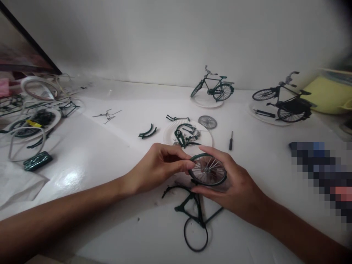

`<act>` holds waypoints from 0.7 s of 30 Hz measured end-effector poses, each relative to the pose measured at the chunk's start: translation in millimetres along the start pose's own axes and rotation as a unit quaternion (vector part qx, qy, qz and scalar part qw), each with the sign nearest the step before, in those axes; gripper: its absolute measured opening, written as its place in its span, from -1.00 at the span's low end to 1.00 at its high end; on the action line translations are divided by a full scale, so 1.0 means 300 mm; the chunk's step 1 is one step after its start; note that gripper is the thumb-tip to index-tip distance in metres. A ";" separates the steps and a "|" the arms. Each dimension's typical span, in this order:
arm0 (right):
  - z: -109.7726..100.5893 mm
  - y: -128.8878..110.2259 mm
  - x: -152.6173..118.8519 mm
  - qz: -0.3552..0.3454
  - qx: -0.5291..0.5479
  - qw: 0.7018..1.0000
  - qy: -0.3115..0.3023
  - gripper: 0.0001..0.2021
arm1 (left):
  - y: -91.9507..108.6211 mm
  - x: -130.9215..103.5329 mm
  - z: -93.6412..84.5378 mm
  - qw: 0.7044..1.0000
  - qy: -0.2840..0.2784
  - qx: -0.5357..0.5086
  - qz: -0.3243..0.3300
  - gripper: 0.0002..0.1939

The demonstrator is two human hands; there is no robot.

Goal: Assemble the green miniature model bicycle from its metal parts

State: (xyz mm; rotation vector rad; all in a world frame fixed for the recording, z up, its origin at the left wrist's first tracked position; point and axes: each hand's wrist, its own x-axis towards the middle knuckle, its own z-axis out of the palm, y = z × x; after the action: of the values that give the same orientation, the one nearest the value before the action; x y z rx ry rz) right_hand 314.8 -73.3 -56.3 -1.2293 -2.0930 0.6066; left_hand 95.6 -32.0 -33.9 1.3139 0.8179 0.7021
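My left hand (158,167) and my right hand (229,183) together hold a small spoked model bicycle wheel (208,170) with a dark green rim, just above the white table. My left fingertips pinch its left edge; my right hand cups it from the right and below. Under the wheel lie a dark green model bike frame (189,205) and a loose black tyre ring (195,234). Behind my hands a paper plate (169,134) carries several small green and metal parts.
A second spoked wheel (207,121), green mudguards (147,132) and a small screwdriver (231,140) lie behind. Two finished model bicycles, one green (213,87) and one black (286,101), stand at the back. More plates with parts (35,121) crowd the left; a pixelated patch is at right.
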 end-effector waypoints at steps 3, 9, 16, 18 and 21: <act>-0.003 0.011 0.006 -0.029 -0.028 0.999 0.009 -0.25 | -0.001 -0.002 -0.004 1.000 -0.024 -0.002 -0.016 -0.84; -0.004 0.017 0.005 -0.015 -0.033 0.999 -0.001 -0.25 | -0.005 0.004 0.002 0.999 -0.015 -0.028 -0.038 -0.88; -0.007 0.006 0.012 0.007 0.019 1.000 0.004 -0.29 | -0.002 0.004 0.018 0.999 0.007 -0.041 -0.032 -0.88; -0.007 0.005 0.013 0.000 0.025 1.000 0.013 -0.31 | 0.000 0.002 0.021 0.999 0.008 -0.039 -0.031 -0.87; -0.005 0.005 0.012 -0.002 0.030 0.999 0.017 -0.32 | 0.003 0.001 0.021 0.999 0.005 -0.030 -0.034 -0.89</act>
State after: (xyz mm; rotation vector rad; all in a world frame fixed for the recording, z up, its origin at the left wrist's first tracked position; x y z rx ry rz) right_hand 315.4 -69.1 -55.3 -1.1940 -2.0332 0.6386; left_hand 101.0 -34.9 -32.6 1.2240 0.8398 0.6743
